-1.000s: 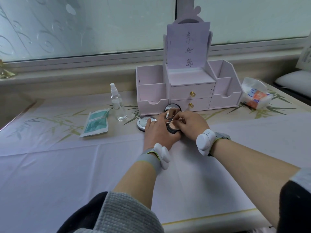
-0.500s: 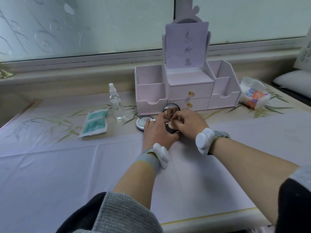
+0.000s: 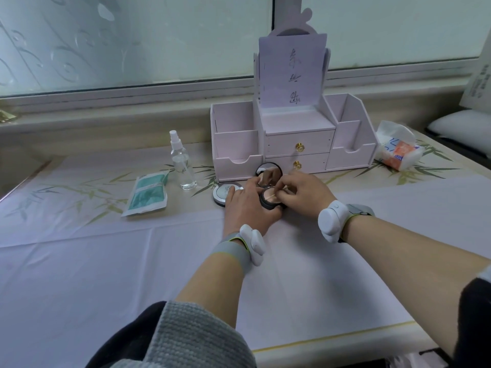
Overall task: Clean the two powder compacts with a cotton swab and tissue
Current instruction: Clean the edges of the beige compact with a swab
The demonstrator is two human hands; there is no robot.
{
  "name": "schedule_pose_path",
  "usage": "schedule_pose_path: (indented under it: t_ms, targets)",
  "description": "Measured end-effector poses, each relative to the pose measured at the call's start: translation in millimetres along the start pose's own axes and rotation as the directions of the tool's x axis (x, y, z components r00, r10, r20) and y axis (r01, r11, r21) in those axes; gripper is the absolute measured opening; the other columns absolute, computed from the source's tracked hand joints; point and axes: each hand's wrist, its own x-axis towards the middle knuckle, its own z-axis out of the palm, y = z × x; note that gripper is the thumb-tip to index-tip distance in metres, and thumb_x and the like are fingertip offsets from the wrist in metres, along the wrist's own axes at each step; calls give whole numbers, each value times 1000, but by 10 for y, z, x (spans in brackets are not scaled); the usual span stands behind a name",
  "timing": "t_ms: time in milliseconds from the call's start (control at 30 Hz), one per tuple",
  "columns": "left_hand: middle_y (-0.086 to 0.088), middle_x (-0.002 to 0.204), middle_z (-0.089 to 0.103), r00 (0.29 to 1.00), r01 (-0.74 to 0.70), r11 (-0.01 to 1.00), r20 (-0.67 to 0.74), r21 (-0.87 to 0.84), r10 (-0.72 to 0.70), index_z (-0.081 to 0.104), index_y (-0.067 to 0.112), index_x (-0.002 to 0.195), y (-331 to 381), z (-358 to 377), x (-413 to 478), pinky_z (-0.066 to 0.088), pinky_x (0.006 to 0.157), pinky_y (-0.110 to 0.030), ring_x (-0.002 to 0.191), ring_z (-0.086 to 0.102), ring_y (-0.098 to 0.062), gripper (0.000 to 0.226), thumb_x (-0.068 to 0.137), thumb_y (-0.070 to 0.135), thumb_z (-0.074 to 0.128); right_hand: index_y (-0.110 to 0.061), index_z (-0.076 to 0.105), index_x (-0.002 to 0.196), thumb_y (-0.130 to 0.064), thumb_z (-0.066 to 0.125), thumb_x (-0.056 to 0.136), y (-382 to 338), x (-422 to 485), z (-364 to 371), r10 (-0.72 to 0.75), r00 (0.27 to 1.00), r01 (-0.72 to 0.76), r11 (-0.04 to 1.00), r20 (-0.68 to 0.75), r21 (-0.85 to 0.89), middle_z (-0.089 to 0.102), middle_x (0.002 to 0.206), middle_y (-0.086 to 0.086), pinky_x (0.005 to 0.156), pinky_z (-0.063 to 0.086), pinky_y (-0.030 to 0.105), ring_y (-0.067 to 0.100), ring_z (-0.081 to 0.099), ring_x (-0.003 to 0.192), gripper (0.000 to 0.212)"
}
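Open compact (image 3: 271, 200) in left grip (image 3: 245, 208), right grip (image 3: 305, 197) w/ swab (image 3: 284, 193) above

The organizer (image 3: 233, 144) was pale lilac with tiny gold knobs, the tablecloth (image 3: 79, 261) whitish with green bamboo leaves along the far side, left packet (image 3: 147, 193) teal, open compact (image 3: 271, 200) black with peachy powder, closed compact (image 3: 224, 191) silver.

- The single head-worn wide-angle camera looks forward and down across the table (image 3: 93, 288) toward the window (image 3: 159, 41).
- It sits near: the left hand (image 3: 247, 207) and right hand (image 3: 305, 197) lie mid-frame, forearms entering from below.
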Motion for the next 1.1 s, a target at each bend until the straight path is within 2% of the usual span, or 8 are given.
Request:
schedule_pose_path:
  t_ms: [67,167,467,633,767,867,1100]
  targets:
    - [10,118,71,1000,15,1000,4,-3,-15,47,22,135,-5,13,1,14,122,-36,126,53,-22,70,74,46,73,-38,66,81,-31,64,82,18,-25,-3,-2,1000,2,1000,-8,29,57,87,-5,80,48,35,16,55,83,8]
    - [12,112,73,1000,9,1000,-3,-8,-10,46,22,135,-33,39,11,17,121,-38,124,55,-21,71,73,46,72,-32,71,88,-31,64,85,10,-29,6,-4,1000,5,999,-17,34,57,85,-7,80,48,35,15,54,83,8]
    - [11,117,72,1000,7,1000,-4,2,-7,44,21,139,-20,22,6,11,121,-32,127,53,-18,74,75,44,73,-31,71,103,-32,59,90,-100,55,35,43,999,-43,998,11,-36,54,91,-7,84,48,36,19,55,93,17]
    - [13,116,72,1000,4,1000,8,-7,-4,44,21,137,-31,25,7,11,121,-33,127,52,-19,74,74,45,74,-29,73,97,-32,64,86,-108,20,-24,15,999,-14,1000,35,-24,55,88,-9,80,48,33,16,54,87,15]
    - [15,108,73,1000,-14,1000,3,-7,14,47,21,132,-63,54,27,19,120,-40,121,58,-19,69,73,48,71,-30,73,92,-34,65,84,-139,-24,-87,-30,997,36,997,73,-75,53,86,-10,76,45,31,17,54,87,12]
    - [15,107,73,1000,-16,1000,2,-7,16,48,21,130,-88,61,33,21,119,-41,117,59,-18,67,72,46,68,-29,72,95,-33,62,86,-178,-53,-116,-55,992,69,989,110,-131,55,90,-8,77,47,33,18,54,90,15]
    - [11,116,71,1000,-1,1000,0,5,1,45,21,134,-38,29,4,11,121,-31,125,52,-17,70,75,47,74,-26,71,105,-31,56,92,-258,-18,-135,-91,995,96,971,36,-220,66,106,-1,79,48,35,24,59,100,21]
